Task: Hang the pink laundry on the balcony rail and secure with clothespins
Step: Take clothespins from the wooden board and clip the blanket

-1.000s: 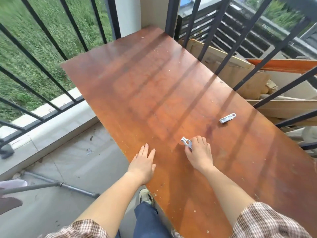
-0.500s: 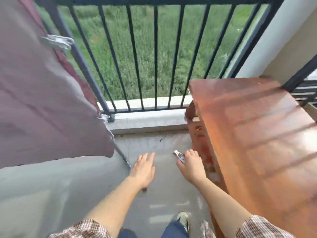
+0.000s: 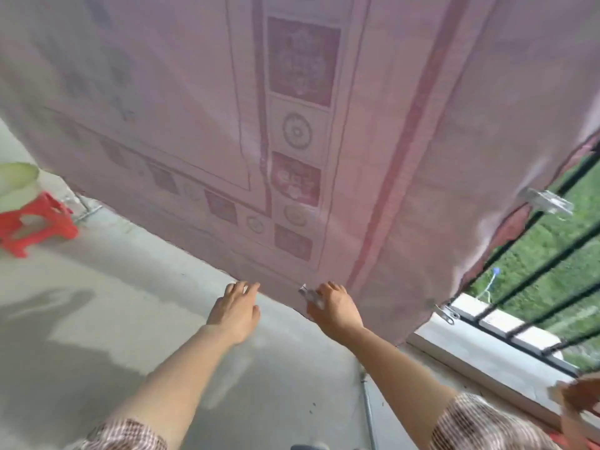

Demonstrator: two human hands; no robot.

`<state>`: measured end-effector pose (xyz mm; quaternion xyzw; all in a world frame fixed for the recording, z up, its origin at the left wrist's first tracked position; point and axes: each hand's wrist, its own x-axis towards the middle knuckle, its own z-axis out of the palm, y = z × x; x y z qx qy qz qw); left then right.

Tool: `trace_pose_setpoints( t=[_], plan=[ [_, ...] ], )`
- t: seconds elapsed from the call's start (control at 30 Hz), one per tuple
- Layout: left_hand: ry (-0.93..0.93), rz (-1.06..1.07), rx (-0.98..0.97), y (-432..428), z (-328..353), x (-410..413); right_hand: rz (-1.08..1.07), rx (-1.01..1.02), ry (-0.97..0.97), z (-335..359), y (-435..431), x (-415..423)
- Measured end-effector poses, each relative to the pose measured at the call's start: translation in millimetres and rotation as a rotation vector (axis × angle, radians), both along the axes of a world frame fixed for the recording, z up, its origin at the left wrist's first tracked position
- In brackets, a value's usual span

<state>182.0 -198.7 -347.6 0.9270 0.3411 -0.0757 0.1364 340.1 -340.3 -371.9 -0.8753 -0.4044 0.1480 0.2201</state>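
Note:
A large pink patterned sheet (image 3: 324, 125) hangs across the upper view, over the black balcony railing (image 3: 535, 287) at the right. A pale clothespin (image 3: 548, 203) clips its right edge to a rail, and another clip (image 3: 448, 315) sits at its lower right corner. My right hand (image 3: 337, 308) grips a pale clothespin (image 3: 310, 295) in front of the sheet's lower edge. My left hand (image 3: 237, 311) reaches out with relaxed fingers, its fingertips at the hem; whether they touch the hem is unclear.
A red plastic stool (image 3: 35, 222) with a pale green basin (image 3: 16, 180) on it stands at the left on the concrete floor (image 3: 97, 319). A metal pipe (image 3: 368, 410) runs along the floor. The corner of the wooden board (image 3: 581, 394) shows at lower right.
My view swung left from the wooden board to the hanging sheet. My right hand carried the clothespin off the board to the sheet's lower edge, and my left hand moved along.

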Motion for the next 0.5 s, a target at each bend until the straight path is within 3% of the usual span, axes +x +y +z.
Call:
trace_pose_setpoints(
  t=[0.33,0.5],
  plan=[
    [-0.101,0.266,0.076,262.1,22.8,-56.7,0.362,0.084,-0.075,44.4,325.7,-29.2],
    [-0.173,0.417,0.068,393.8,47.6,-75.6,0.412,0.065,0.014,79.4,484.5,-40.4]
  ],
)
